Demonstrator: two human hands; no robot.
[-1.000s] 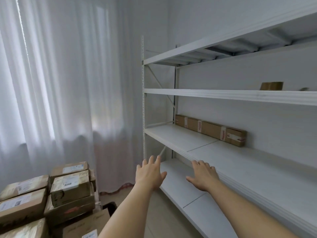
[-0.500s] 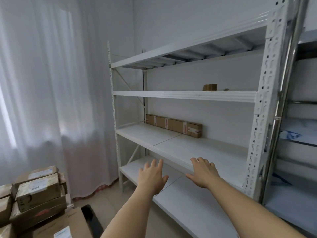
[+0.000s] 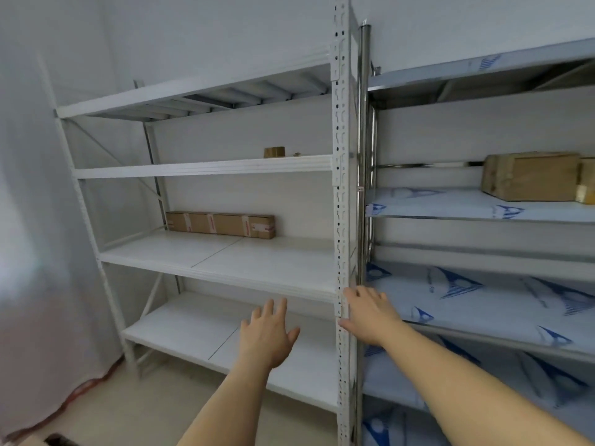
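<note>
The white upright (image 3: 342,188) of the pale rack stands right in front of us. Its slotted face runs from the top of the view down to the floor, between the white shelves on its left and a chrome pole (image 3: 363,140) just beside it on the right. Our right hand (image 3: 370,313) is at that upright, level with the front edge of the middle shelf (image 3: 257,262). Its fingers are straight and spread, the thumb crosses in front of the post, and nothing is grasped; whether the skin actually touches the metal we cannot tell. Our left hand (image 3: 269,333) hovers a little lower and to the left, back of the hand towards us, fingers loose and spread, holding nothing, over the lower shelf (image 3: 180,329).

Further back on the middle shelf, a long cardboard box (image 3: 220,224) lies against the wall, taped in several places. On the shelf above it, a small brown roll (image 3: 274,152) sits near the back. To the right of the chrome pole, the steel shelves (image 3: 483,300) wear a pale film with blue triangle marks, and a brown carton (image 3: 531,175) rests on a higher one. A white curtain (image 3: 38,252) hangs at the far left, down to the floor (image 3: 128,407).
</note>
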